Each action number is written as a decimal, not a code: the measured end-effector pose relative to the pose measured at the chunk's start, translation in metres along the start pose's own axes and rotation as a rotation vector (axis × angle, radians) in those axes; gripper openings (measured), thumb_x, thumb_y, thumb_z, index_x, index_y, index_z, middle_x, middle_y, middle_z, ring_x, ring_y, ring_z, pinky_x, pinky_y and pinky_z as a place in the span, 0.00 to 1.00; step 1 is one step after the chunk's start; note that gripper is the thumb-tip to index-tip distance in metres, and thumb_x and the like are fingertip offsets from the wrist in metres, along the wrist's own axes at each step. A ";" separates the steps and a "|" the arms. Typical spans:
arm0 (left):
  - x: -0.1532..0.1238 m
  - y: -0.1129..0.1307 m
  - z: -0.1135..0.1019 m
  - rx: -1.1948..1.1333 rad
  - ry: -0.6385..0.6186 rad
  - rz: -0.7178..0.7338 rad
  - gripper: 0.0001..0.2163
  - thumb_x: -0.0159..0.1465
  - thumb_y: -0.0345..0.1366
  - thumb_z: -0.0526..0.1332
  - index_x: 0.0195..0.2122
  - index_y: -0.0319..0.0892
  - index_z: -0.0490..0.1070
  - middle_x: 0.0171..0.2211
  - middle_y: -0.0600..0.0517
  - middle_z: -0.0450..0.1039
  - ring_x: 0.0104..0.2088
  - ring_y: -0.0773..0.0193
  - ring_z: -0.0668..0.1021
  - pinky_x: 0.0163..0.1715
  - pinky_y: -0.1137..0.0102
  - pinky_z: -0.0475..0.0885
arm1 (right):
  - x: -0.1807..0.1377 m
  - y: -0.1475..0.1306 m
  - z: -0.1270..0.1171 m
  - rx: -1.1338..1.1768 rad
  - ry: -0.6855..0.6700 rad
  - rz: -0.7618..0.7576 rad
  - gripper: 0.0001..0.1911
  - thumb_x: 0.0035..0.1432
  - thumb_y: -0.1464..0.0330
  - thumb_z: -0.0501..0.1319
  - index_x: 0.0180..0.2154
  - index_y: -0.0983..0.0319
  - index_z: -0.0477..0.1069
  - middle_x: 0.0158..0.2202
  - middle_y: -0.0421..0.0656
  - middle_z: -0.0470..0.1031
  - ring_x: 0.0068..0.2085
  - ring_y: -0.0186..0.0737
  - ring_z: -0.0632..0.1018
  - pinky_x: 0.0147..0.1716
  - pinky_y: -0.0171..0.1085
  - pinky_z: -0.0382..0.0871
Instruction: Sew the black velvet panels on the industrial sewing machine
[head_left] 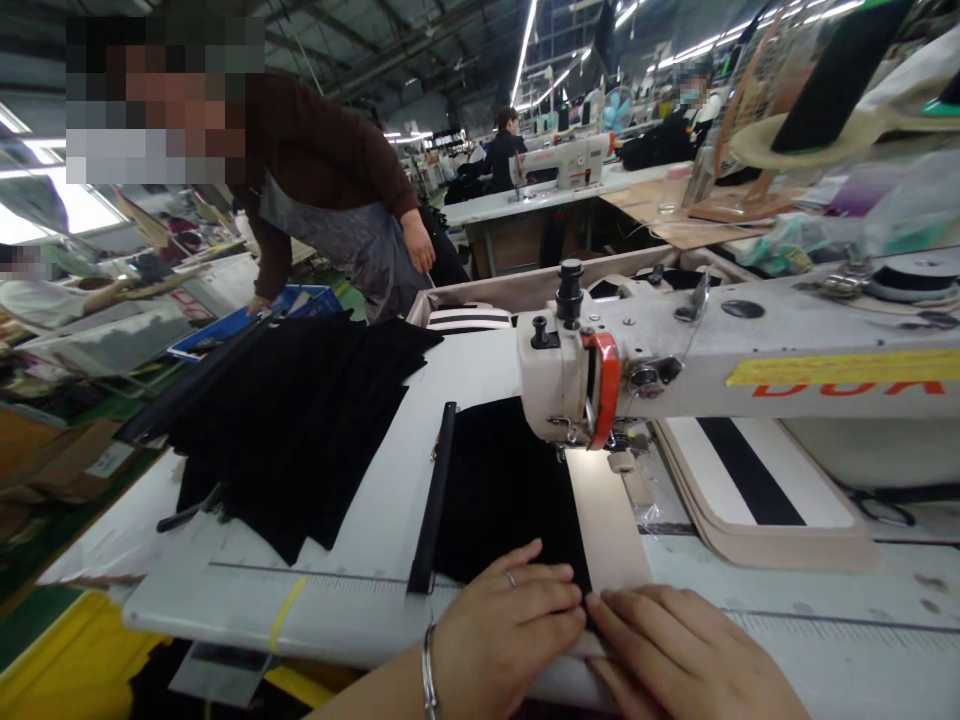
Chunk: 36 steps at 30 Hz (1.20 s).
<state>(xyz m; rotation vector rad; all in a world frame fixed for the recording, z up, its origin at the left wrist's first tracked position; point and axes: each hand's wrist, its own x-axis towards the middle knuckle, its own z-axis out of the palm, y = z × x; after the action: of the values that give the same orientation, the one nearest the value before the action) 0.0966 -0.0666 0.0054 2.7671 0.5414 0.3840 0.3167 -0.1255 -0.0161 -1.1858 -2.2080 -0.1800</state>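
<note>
My left hand (504,620) lies flat on the near end of a black fabric piece (501,490), fingers pressing its edge; a ring and a wrist bangle show. My right hand (679,645) rests palm down beside it on a beige strip (607,520) that runs along the black piece's right edge. Both pieces lead under the head of a white sewing machine (577,385) with an orange guard. A black guide bar (433,500) lies along the fabric's left side.
A stack of black fabric pieces (300,420) covers the table's left part. A striped black-and-white template (750,480) sits under the machine arm. A person in a brown top (330,190) bends over beyond the table. Other sewing stations stand further back.
</note>
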 end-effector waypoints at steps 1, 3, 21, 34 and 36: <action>0.001 -0.003 0.001 0.007 0.007 0.003 0.11 0.68 0.33 0.53 0.50 0.41 0.68 0.51 0.52 0.73 0.57 0.63 0.69 0.65 0.61 0.52 | 0.002 0.001 -0.001 0.006 -0.001 0.007 0.13 0.64 0.68 0.52 0.44 0.60 0.73 0.37 0.39 0.76 0.37 0.37 0.74 0.37 0.36 0.68; 0.005 -0.009 0.004 0.024 0.039 0.012 0.10 0.69 0.32 0.53 0.49 0.41 0.69 0.51 0.52 0.73 0.57 0.64 0.69 0.65 0.62 0.53 | 0.006 0.005 -0.001 0.019 -0.017 0.019 0.13 0.63 0.69 0.52 0.45 0.59 0.73 0.38 0.39 0.75 0.38 0.37 0.74 0.38 0.36 0.68; 0.045 -0.066 -0.003 0.161 0.058 -0.019 0.11 0.67 0.27 0.53 0.48 0.39 0.69 0.51 0.49 0.72 0.56 0.64 0.70 0.62 0.63 0.58 | 0.041 0.038 0.020 -0.017 -0.198 0.131 0.17 0.60 0.65 0.58 0.51 0.60 0.68 0.45 0.42 0.72 0.45 0.43 0.71 0.46 0.44 0.66; 0.077 -0.101 -0.008 0.117 0.075 -0.110 0.08 0.65 0.27 0.56 0.42 0.40 0.73 0.45 0.50 0.75 0.48 0.61 0.74 0.54 0.65 0.67 | 0.059 0.056 0.036 -0.154 -0.245 0.162 0.23 0.61 0.59 0.55 0.55 0.59 0.66 0.54 0.42 0.69 0.46 0.47 0.72 0.46 0.47 0.69; 0.078 -0.104 -0.007 0.114 0.083 -0.136 0.09 0.65 0.27 0.57 0.44 0.41 0.73 0.45 0.50 0.75 0.48 0.61 0.74 0.54 0.65 0.67 | 0.060 0.057 0.037 -0.153 -0.256 0.166 0.24 0.61 0.59 0.55 0.56 0.60 0.66 0.55 0.43 0.68 0.46 0.48 0.72 0.46 0.47 0.69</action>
<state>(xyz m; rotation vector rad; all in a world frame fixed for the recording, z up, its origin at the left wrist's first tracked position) 0.1302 0.0584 -0.0069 2.8117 0.7901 0.4513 0.3203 -0.0354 -0.0204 -1.5447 -2.3321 -0.1366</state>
